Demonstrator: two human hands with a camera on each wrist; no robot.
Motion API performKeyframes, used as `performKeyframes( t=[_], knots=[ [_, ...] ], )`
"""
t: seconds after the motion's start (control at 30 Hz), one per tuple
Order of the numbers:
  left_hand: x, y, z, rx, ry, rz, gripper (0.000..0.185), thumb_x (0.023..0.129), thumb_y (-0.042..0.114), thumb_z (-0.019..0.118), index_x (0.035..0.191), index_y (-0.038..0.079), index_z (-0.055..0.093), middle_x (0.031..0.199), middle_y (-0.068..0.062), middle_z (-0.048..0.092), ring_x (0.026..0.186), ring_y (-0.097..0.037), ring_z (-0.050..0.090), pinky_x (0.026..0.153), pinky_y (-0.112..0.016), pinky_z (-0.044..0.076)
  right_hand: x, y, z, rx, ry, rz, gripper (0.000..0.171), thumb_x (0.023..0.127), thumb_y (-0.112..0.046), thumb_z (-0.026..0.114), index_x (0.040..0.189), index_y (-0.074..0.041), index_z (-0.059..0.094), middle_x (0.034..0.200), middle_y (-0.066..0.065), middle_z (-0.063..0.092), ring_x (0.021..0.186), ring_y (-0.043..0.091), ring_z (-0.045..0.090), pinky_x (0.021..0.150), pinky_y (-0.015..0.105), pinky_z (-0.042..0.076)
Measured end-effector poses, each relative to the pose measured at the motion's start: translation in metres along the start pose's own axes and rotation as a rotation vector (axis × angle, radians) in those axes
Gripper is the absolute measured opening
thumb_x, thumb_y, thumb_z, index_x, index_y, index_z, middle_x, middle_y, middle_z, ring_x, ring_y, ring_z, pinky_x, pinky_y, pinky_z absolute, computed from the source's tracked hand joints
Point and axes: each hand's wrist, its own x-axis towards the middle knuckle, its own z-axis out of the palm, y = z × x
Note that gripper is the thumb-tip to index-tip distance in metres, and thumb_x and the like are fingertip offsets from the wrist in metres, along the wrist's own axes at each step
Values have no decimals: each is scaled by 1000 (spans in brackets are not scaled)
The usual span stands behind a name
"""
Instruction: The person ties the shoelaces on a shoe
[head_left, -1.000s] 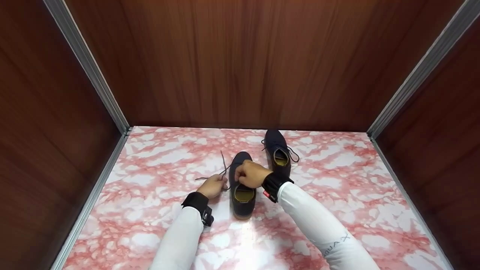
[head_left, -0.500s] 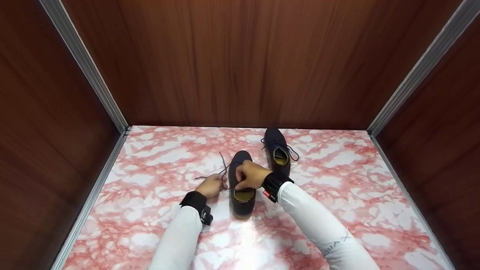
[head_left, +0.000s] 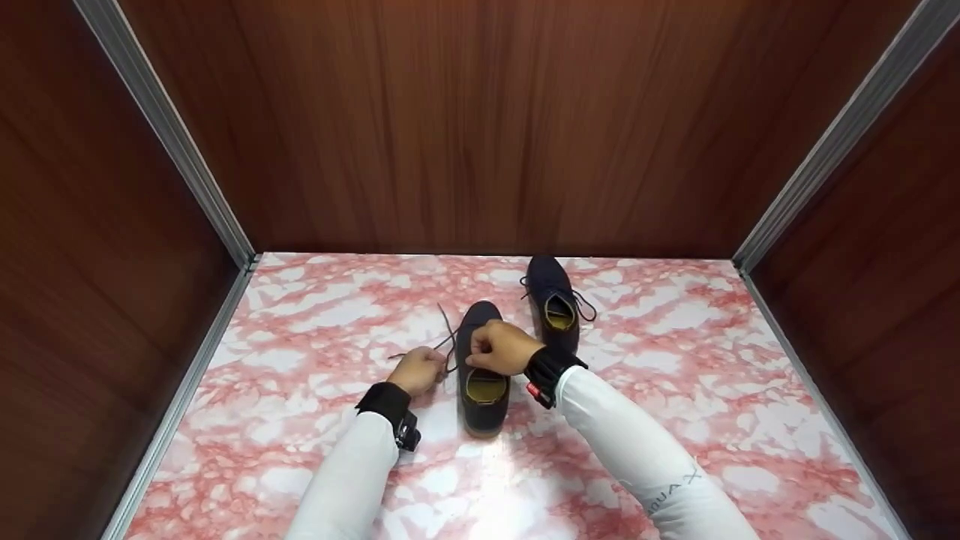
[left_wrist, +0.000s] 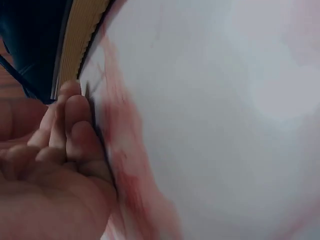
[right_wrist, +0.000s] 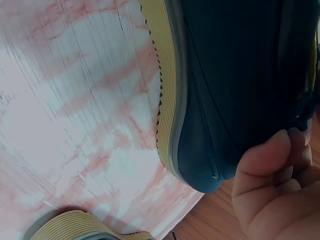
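Observation:
A dark navy lace-up shoe with a yellow lining stands on the floor, toe pointing away. My left hand is beside its left side, fingers curled and pinching a loose shoelace. In the left wrist view the curled fingers lie beside the ribbed tan sole, and a dark lace runs down toward them. My right hand is over the lacing, hiding it in the head view. Its thumb and forefinger pinch dark lace right at the shoe's upper.
Another navy shoe, its lace tied in a bow, stands further back to the right. Both are on a pink-and-white marbled surface. Brown wood-look panels rise behind and at both sides, with grey metal strips at the corners.
The right thumb stretched toward the shoe opening half a second ago and is now drawn back toward the forefinger. My left hand has shifted slightly up and left with the lace.

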Motion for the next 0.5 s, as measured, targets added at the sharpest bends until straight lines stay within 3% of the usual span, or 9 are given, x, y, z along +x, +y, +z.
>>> performKeyframes(
  t=[0.1, 0.2, 0.37, 0.5],
  knots=[
    [2, 3, -4, 17, 24, -40, 16, 92, 5, 54, 93, -2, 68, 74, -7, 66, 65, -13, 54, 54, -22, 43, 0, 0, 1, 13, 17, 18, 24, 92, -25, 78, 78, -10, 67, 81, -3, 52, 75, 11, 48, 69, 25, 40],
    [6, 8, -8, 76, 46, -41, 13, 89, 8, 58, 88, 1, 70, 70, -6, 67, 63, -13, 57, 55, -22, 45, 1, 1, 2, 10, 19, 37, 25, 92, -26, 78, 76, -11, 66, 81, -5, 50, 75, 11, 48, 69, 25, 39],
    [17, 15, -11, 173, 113, -20, 9, 88, 11, 63, 93, 5, 68, 83, -9, 72, 81, -22, 67, 75, -30, 54, 1, 1, 2, 15, 19, 40, 26, 92, -26, 78, 73, -12, 65, 77, -6, 50, 73, 10, 48, 68, 25, 39],
    [25, 15, -12, 236, 154, 27, 22, 87, 7, 62, 108, 2, 64, 106, -18, 71, 102, -34, 69, 95, -44, 54, 2, 0, 3, 23, 19, 29, 26, 91, -24, 78, 73, -10, 65, 74, -6, 50, 72, 10, 47, 67, 24, 38]
  ],
)
